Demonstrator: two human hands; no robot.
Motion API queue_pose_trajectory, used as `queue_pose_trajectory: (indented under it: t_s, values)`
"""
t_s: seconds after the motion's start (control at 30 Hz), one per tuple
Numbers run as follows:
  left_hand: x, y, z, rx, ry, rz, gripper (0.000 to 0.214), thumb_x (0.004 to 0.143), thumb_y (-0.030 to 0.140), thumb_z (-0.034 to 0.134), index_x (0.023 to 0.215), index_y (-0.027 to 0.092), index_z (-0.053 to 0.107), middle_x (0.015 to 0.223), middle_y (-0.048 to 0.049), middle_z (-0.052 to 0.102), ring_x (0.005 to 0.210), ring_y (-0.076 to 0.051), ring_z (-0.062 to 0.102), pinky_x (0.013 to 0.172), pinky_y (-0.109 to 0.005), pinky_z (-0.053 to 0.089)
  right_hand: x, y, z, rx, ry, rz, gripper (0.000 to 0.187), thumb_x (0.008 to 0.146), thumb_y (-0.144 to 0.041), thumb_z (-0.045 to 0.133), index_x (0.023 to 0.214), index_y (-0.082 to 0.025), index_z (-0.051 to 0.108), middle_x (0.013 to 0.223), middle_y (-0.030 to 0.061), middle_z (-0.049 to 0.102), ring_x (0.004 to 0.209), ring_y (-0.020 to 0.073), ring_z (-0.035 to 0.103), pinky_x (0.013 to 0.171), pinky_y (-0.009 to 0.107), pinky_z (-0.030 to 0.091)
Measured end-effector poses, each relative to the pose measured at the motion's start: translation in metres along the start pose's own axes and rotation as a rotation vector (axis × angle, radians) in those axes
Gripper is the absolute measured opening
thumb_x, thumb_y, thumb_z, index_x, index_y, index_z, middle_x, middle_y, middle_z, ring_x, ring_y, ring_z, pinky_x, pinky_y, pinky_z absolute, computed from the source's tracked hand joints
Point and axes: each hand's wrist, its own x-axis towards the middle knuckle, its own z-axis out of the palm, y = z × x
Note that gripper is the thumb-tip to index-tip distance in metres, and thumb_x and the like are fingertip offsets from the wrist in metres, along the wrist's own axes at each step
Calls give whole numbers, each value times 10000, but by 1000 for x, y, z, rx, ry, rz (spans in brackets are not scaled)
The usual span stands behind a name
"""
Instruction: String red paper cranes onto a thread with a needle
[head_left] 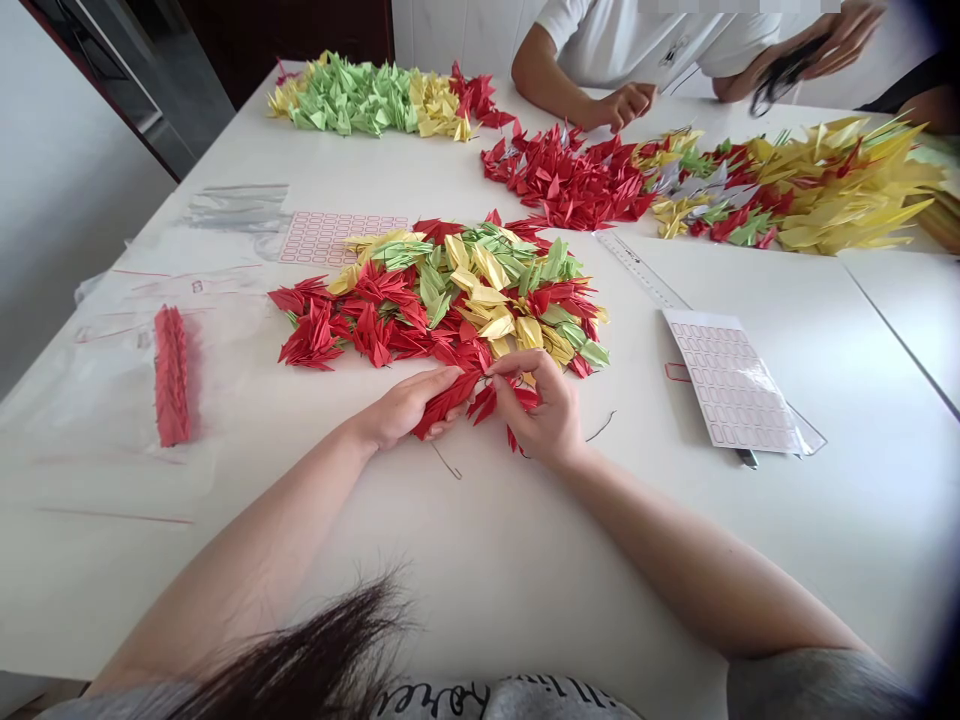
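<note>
Being pinched by right-hand fingers [510,385], red origami cranes [454,400] are touched by the flattened left hand [401,412]. They are held beside a crane pile [442,295] on the white table [480,560].

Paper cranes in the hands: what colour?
Red, clearest in the head view; the cranes sit between the left hand and right hand.
</note>
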Motion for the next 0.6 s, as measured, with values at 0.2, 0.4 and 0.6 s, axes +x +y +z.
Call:
queue_pose_trajectory:
  t_s: [0.2, 0.4, 0.6]
  values:
    - [-1, 1, 2, 29, -32, 0, 430, 952, 563, 501, 845, 148, 537, 670, 8, 496, 483, -71, 412, 432, -187, 314, 0, 2, 2, 46, 113, 76, 97, 924, -149, 546, 960, -235, 569, 901, 44, 668, 806, 176, 620, 723, 354, 529]
    - [-1, -1, 1, 24, -47, 3, 403, 972, 535, 479, 838, 157, 528, 663, 20, 490, 474, -66, 400, 443, -190, 309, 1, 1, 4, 90, 165, 92, 103, 923, -143, 565, 971, -234, 561, 901, 34, 662, 818, 170, 618, 733, 340, 515]
    - [-2, 0, -1, 101, -130, 21, 579, 965, 663, 382, 822, 137, 575, 752, -53, 627, 533, -116, 563, 537, -247, 434, 0, 1, -1, 82, 87, 112, 80, 950, -175, 546, 989, -232, 587, 926, 42, 675, 844, 179, 626, 761, 351, 519]
